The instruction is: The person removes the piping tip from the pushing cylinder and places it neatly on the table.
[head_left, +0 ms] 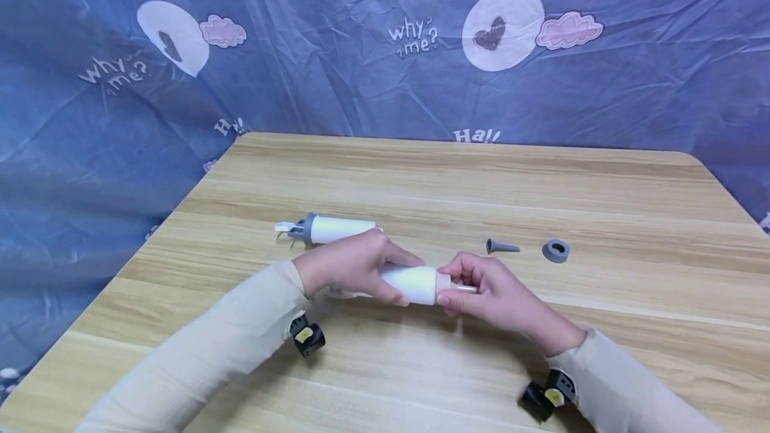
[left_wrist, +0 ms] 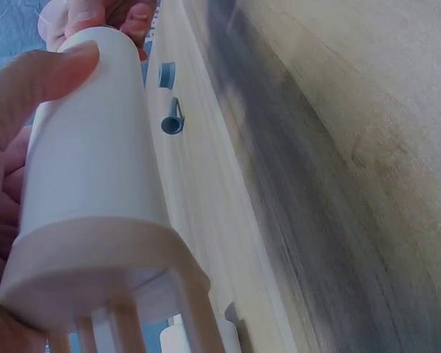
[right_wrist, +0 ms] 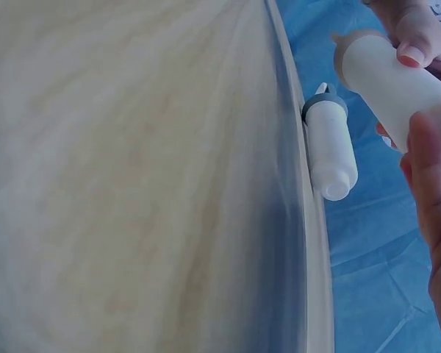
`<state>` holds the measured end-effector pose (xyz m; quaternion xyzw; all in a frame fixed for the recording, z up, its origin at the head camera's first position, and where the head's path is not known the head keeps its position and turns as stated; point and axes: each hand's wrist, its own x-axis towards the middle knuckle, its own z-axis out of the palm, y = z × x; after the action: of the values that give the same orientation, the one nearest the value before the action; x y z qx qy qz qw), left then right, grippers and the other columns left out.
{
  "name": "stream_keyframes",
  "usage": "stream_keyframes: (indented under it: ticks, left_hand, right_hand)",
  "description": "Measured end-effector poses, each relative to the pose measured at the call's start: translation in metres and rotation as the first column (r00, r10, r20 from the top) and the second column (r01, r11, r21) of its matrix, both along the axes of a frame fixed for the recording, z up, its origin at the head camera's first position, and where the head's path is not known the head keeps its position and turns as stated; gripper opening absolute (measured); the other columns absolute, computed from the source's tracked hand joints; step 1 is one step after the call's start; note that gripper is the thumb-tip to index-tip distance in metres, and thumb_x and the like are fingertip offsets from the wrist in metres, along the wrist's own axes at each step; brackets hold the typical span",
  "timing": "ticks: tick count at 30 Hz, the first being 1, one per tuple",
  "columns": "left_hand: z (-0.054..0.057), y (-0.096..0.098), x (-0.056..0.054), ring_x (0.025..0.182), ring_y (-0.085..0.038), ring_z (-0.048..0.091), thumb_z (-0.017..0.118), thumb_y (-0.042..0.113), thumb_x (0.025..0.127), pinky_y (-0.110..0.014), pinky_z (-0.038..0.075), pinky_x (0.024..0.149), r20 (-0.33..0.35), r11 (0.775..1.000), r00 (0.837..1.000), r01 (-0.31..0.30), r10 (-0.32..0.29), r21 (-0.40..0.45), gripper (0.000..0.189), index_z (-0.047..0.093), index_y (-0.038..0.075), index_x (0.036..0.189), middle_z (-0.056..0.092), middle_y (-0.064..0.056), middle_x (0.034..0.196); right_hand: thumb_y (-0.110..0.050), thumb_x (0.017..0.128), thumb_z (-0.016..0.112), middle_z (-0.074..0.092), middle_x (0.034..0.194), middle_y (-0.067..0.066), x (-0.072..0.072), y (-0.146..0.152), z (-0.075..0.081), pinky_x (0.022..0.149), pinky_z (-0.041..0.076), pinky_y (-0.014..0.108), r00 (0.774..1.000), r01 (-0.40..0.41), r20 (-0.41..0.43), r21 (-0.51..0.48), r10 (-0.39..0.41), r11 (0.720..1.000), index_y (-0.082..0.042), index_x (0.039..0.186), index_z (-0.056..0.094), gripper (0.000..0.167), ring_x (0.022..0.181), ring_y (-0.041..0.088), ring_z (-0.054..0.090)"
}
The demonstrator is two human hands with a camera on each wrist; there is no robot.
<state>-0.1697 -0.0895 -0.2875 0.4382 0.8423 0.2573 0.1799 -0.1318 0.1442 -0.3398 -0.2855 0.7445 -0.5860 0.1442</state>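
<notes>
My left hand grips a white cylindrical tube lying level above the table, fingers over its top and thumb along the near side. In the left wrist view a beige collar with several prongs forms the tube's left end. At the other end, my right hand pinches a pale pink ring cap between thumb and fingers. A thin, pale nozzle sticks out of that cap toward the right palm. Part of the tube is hidden under the left hand.
Behind the left hand lies a second white tube with a grey collar and handle. Farther right on the wooden table are a small grey cone-shaped nozzle and a grey ring cap. A blue printed cloth hangs behind.
</notes>
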Motion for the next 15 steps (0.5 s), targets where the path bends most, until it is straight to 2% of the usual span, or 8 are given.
stream_keyframes:
  ticks: [4,9,12,15]
  left_hand:
    - [-0.0013,0.0,-0.0014,0.075,-0.001,0.059,0.078,0.019,0.073,-0.017,0.049,0.07,0.015,1.0,1.0,0.016,-0.016,0.021,0.044,0.067,0.011,0.115,0.071,0.001,0.097]
    - [-0.0038,0.0006,-0.0018,0.074,-0.001,0.059,0.078,0.017,0.072,-0.018,0.05,0.069,0.043,0.998,0.999,0.026,-0.028,0.052,0.043,0.067,0.01,0.113,0.071,0.002,0.096]
    - [-0.006,0.0005,-0.0007,0.072,-0.001,0.059,0.077,0.016,0.073,-0.019,0.051,0.067,0.108,0.998,0.994,0.014,-0.021,0.065,0.042,0.067,0.009,0.113,0.071,0.001,0.096]
    - [-0.0092,-0.0006,0.0005,0.07,-0.001,0.06,0.075,0.014,0.074,-0.02,0.051,0.066,0.18,0.997,0.984,0.0,-0.013,0.073,0.041,0.067,0.008,0.114,0.072,-0.001,0.096]
  right_hand:
    - [-0.003,0.085,0.063,0.063,0.075,0.019,0.0005,0.0009,-0.0008,0.056,0.054,0.028,0.993,-0.05,-0.11,-0.011,0.048,0.999,0.007,0.095,0.055,0.017,0.063,0.009,0.062]
    - [0.0,0.084,0.064,0.065,0.074,0.013,0.0011,0.0026,-0.0018,0.053,0.053,0.025,0.966,-0.065,-0.248,0.017,0.067,0.998,0.002,0.092,0.054,0.013,0.06,0.006,0.06]
    - [0.0,0.081,0.067,0.066,0.081,0.008,0.0014,0.0032,-0.0005,0.055,0.053,0.023,0.924,-0.072,-0.372,0.061,0.089,0.996,-0.001,0.091,0.053,0.016,0.067,0.003,0.059]
    - [-0.002,0.079,0.07,0.065,0.087,0.004,0.0011,0.0036,0.001,0.058,0.052,0.022,0.883,-0.08,-0.456,0.095,0.115,0.992,-0.006,0.09,0.053,0.021,0.073,0.002,0.059]
